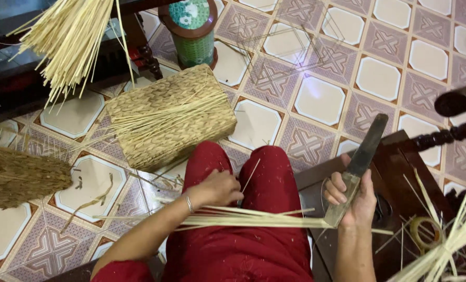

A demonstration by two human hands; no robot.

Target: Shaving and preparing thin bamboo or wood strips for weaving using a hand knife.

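Head view: right hand (354,201) grips a knife (359,167); left hand (220,189) pinches pale reed strips (254,219).

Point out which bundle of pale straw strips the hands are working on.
The flat bundle lying across the red lap, pinched by the left hand and met by the knife in the right hand; other bundles lie untouched.

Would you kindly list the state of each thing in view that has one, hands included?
left hand: closed, pinching a thin strip over the lap
right hand: closed around the knife
knife: held upright, blade pointing away, lower end against the strips
pale strips: lying flat across the lap, loose
woven box: on the floor, tilted, strips lying on it
tape roll: lying flat on the dark wooden furniture
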